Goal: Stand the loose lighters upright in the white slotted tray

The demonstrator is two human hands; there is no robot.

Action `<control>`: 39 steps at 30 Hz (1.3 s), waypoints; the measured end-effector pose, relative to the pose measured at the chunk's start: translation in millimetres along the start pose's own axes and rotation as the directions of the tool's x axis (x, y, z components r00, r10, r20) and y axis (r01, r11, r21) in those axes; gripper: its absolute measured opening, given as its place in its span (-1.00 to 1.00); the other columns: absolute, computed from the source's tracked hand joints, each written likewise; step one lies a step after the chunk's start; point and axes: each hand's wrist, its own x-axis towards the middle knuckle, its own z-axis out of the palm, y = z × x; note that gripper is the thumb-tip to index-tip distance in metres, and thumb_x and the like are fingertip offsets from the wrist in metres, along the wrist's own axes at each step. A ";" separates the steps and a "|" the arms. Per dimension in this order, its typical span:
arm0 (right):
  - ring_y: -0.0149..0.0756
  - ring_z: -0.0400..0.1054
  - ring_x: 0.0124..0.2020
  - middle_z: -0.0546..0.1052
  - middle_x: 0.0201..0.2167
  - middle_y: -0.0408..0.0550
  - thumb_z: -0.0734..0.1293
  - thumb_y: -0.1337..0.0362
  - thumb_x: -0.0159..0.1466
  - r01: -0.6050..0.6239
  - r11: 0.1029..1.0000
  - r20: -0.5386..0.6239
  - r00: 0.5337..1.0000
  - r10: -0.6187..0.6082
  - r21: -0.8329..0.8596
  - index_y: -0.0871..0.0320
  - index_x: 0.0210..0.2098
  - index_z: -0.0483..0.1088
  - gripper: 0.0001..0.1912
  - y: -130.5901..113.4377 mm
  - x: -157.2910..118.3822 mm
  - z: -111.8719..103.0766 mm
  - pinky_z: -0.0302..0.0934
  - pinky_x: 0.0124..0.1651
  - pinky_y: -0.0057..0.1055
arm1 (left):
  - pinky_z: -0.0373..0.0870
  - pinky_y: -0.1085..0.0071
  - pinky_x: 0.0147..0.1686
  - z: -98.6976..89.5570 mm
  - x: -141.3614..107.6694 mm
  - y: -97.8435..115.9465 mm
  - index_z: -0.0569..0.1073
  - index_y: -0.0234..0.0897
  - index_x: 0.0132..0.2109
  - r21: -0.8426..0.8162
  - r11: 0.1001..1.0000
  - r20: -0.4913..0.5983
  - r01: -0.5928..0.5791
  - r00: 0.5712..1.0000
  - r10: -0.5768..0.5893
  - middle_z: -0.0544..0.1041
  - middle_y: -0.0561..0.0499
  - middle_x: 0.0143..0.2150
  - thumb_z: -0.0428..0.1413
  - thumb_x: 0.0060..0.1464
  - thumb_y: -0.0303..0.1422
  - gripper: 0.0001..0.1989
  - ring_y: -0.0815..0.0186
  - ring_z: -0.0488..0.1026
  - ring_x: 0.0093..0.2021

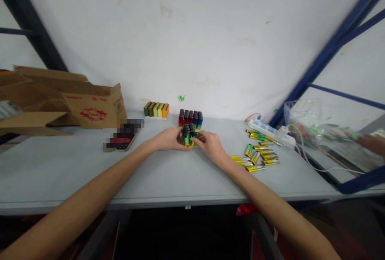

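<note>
Green-and-yellow lighters (186,135) with black tops stand upright in a small cluster on the table. My left hand (171,139) curves around the left and front side of this cluster, its fingers against the lighters. From the right, my right hand (209,143) pinches at a lighter on the cluster's right edge, partly hiding it. Just behind stands a block of upright lighters (190,118) in red, pink and blue. Further back on the left is another block of lighters (156,109) in green, brown, yellow and orange on a white base.
Several loose yellow and green lighters (255,157) lie at the right, beside a white power strip (272,132) with cables. On the left are an open cardboard box (93,109) and a phone (128,135). Another person's hand (373,143) shows at the far right near clear plastic bags.
</note>
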 end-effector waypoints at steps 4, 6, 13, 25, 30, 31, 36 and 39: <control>-0.28 0.34 -0.46 0.53 -0.45 -0.05 0.41 0.04 0.31 0.058 0.988 0.087 0.995 -0.046 -0.144 0.11 -0.40 0.45 -0.71 -0.1 -0.5 -1.6 0.17 -0.32 -0.38 | 0.20 0.40 -0.45 -0.2 0.8 -1.0 0.38 -0.24 -0.13 0.050 0.999 -0.001 0.005 1.000 -0.005 0.53 0.03 -0.37 0.25 -0.17 0.22 -0.32 0.20 0.45 -0.39; -0.29 0.32 -0.46 0.52 -0.45 -0.03 0.41 0.05 0.31 0.087 0.971 0.096 0.993 -0.067 -0.221 0.12 -0.40 0.46 -0.71 -1.8 -0.9 -3.1 0.16 -0.32 -0.38 | 0.21 0.39 -0.44 -0.1 1.6 -1.9 0.35 -0.23 -0.16 0.069 0.998 0.000 0.004 1.000 -0.004 0.52 0.02 -0.36 0.24 -0.16 0.23 -0.34 0.20 0.45 -0.39; -0.27 0.46 -0.36 0.62 -0.33 -0.02 0.37 0.00 0.34 0.171 0.976 0.271 0.954 -0.129 -0.137 0.12 -0.18 0.56 -0.68 6.7 10.5 -54.9 0.28 -0.24 -0.38 | 0.25 0.37 -0.42 -6.7 2.7 -3.8 0.36 -0.23 -0.16 0.050 0.999 0.046 0.004 0.999 -0.006 0.54 0.00 -0.34 0.26 -0.16 0.20 -0.36 0.17 0.48 -0.36; 0.07 0.35 0.24 0.47 0.20 0.24 0.17 -0.12 0.40 -0.176 0.733 0.053 0.959 0.278 -0.657 0.25 0.18 0.43 -0.37 142.0 -41.1 -228.6 0.16 0.35 -0.03 | 0.30 0.37 -0.40 -21.9 -2.4 -9.4 0.41 -0.27 -0.05 0.032 0.998 0.133 0.045 0.990 -0.049 0.55 0.02 -0.32 0.27 -0.16 0.17 -0.30 0.16 0.50 -0.34; -0.07 0.01 0.46 0.20 0.43 0.09 -0.06 -0.18 0.43 -0.208 0.722 0.112 0.923 0.368 -0.660 0.16 0.39 0.21 -0.23 168.1 -66.5 -221.2 -0.17 0.50 -0.09 | 0.31 0.37 -0.40 -19.2 -2.8 -10.1 0.41 -0.27 -0.03 0.026 0.999 0.110 0.038 0.993 -0.041 0.56 0.01 -0.30 0.27 -0.17 0.17 -0.29 0.16 0.50 -0.33; -0.08 -0.05 0.48 0.15 0.45 0.05 -0.09 -0.17 0.43 -0.219 0.716 0.122 0.912 0.392 -0.663 0.13 0.42 0.16 -0.23 168.1 -68.2 -219.0 -0.21 0.51 -0.07 | 0.31 0.37 -0.40 -18.8 -2.8 -10.7 0.41 -0.27 -0.03 0.026 0.999 0.107 0.038 0.993 -0.040 0.56 0.01 -0.30 0.27 -0.17 0.17 -0.28 0.16 0.50 -0.34; -0.12 -0.25 0.52 -0.05 0.51 -0.05 -0.10 -0.15 0.45 -0.169 0.720 0.269 0.851 0.451 -0.673 0.05 0.50 -0.07 -0.26 144.6 -66.3 -201.2 -0.33 0.50 0.04 | 0.31 0.37 -0.40 -17.2 -2.4 -13.5 0.41 -0.27 -0.03 0.023 0.999 0.103 0.035 0.994 -0.037 0.56 0.01 -0.30 0.26 -0.16 0.19 -0.28 0.17 0.50 -0.34; -0.13 -0.31 0.53 -0.13 0.53 -0.05 -0.13 -0.15 0.45 -0.119 0.743 0.346 0.829 0.439 -0.658 0.03 0.51 -0.15 -0.25 124.6 -59.8 -182.2 -0.40 0.49 0.08 | 0.31 0.37 -0.39 -16.9 -2.2 -13.8 0.40 -0.27 0.01 0.035 0.999 0.112 0.023 0.993 -0.027 0.55 0.02 -0.31 0.25 -0.14 0.19 -0.26 0.17 0.50 -0.33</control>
